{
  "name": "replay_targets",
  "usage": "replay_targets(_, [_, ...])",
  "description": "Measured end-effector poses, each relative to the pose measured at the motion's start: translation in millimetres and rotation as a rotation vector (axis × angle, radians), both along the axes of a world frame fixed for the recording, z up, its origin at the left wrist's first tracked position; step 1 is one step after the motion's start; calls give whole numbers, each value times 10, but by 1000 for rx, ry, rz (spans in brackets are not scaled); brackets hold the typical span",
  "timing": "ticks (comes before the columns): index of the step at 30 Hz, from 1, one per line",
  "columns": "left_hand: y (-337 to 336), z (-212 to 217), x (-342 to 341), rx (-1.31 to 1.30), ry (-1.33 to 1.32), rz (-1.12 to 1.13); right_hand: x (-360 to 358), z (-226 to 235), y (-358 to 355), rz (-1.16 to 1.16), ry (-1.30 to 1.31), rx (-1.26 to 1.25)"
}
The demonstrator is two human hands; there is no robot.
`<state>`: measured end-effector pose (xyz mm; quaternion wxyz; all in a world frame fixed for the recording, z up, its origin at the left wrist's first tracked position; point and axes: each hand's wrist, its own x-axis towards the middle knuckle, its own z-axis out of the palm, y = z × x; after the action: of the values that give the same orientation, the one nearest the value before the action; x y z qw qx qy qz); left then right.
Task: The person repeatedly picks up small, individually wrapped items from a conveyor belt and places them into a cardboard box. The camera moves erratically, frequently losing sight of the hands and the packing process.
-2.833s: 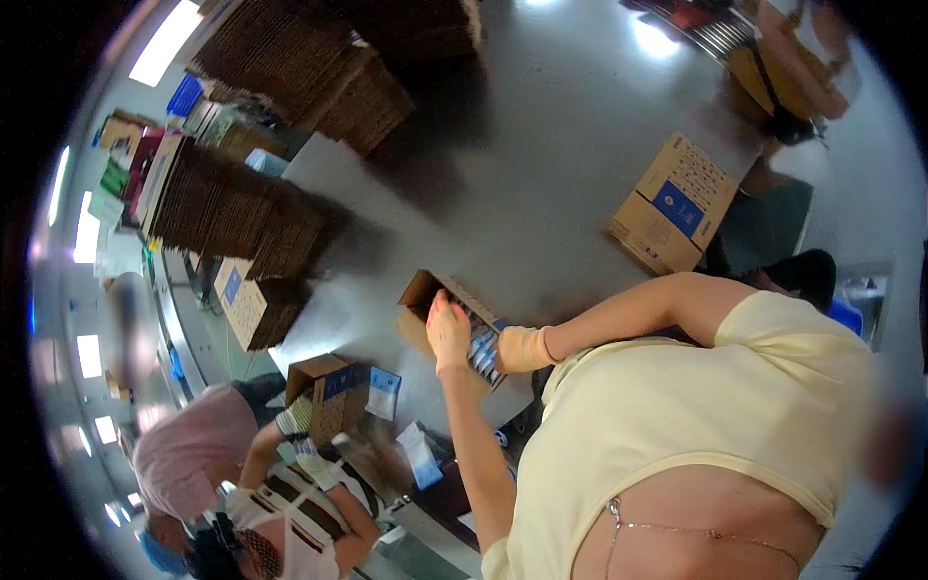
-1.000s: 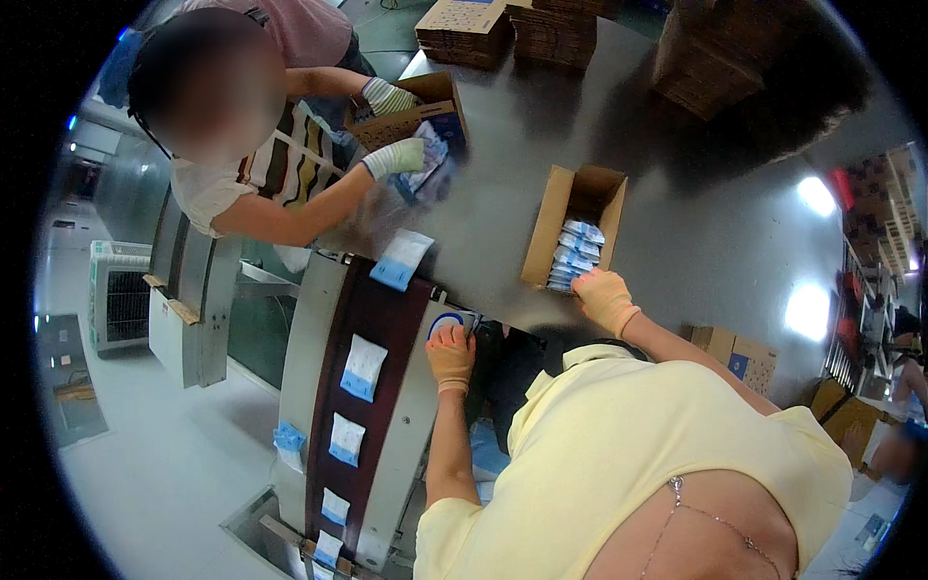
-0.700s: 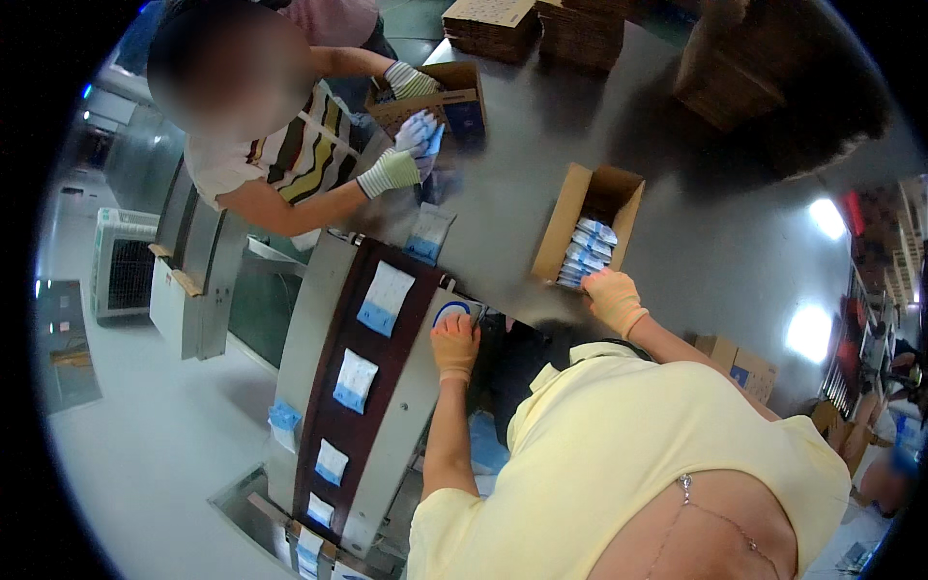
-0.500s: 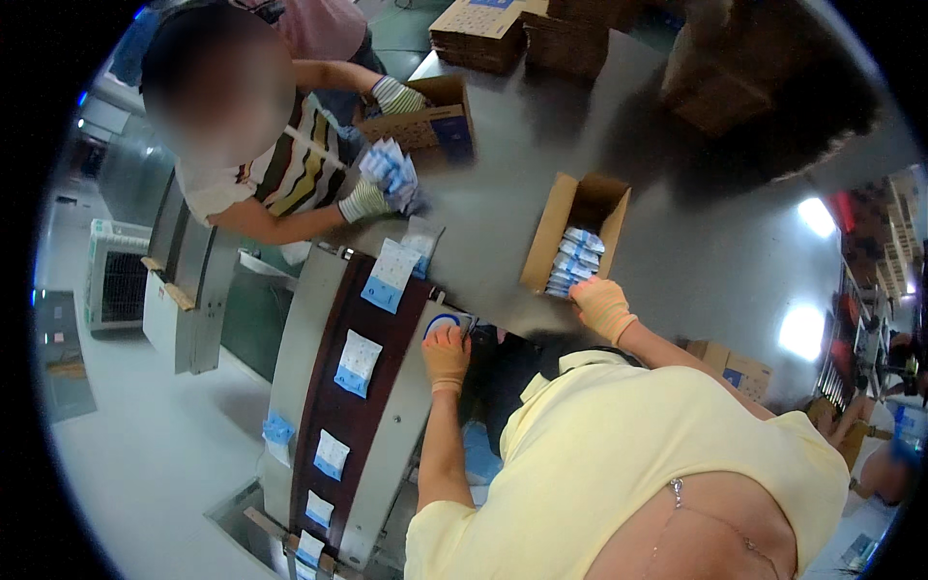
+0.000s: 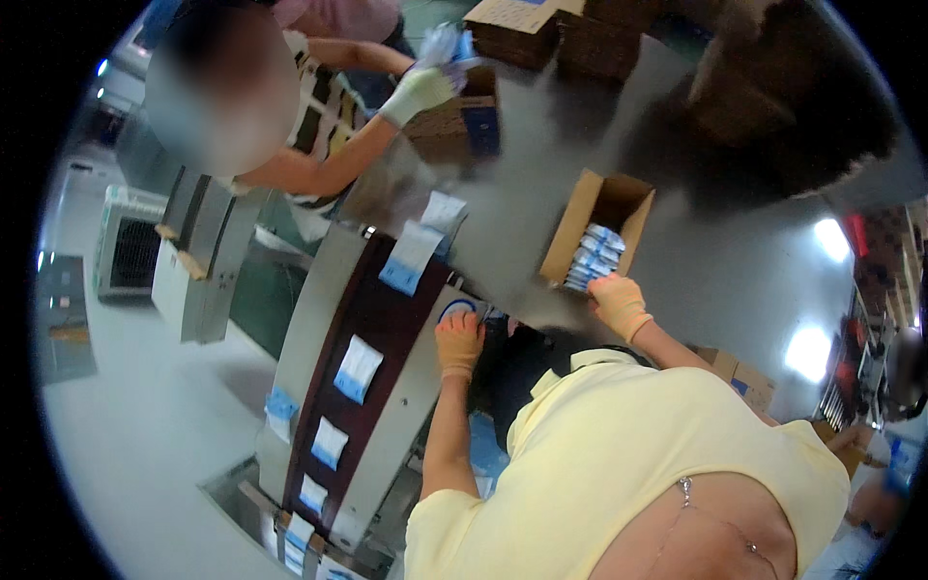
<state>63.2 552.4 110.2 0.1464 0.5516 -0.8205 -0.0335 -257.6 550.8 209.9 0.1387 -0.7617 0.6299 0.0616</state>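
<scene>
My left hand (image 5: 459, 346), in an orange-tipped knit glove, rests on the conveyor's metal side, fingers laid by a round white piece with a blue rim (image 5: 458, 307). My right hand (image 5: 621, 305), gloved alike, has its fingers bent over the near end of an open cardboard carton (image 5: 565, 232). Inside that carton, blue-and-white packets (image 5: 596, 253) stand in a row; my right fingertips are close against the nearest ones and partly hidden. Several such packets (image 5: 359, 369) lie spaced along the dark red conveyor belt (image 5: 319, 401) to my left.
Across the conveyor, a co-worker's gloved hand (image 5: 422, 95) holds packets (image 5: 445, 48) above another carton (image 5: 481, 126). Two packets (image 5: 443, 217) overlap at the belt's far end. Flattened cartons (image 5: 512, 24) are stacked at the back of the grey metal table (image 5: 527, 126).
The co-worker has raised a bunch of packets from beside the belt's end to above the other carton. The view has shifted slightly; my hands keep about the same places.
</scene>
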Motion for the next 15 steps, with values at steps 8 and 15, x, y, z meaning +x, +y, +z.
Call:
replay_targets(8, [-225,688,804,459,464,111,-37,-4,29,7,0,-6])
replay_targets(15, [162,816,2489,770,-337,761,-27,44,-15,7,9,-7])
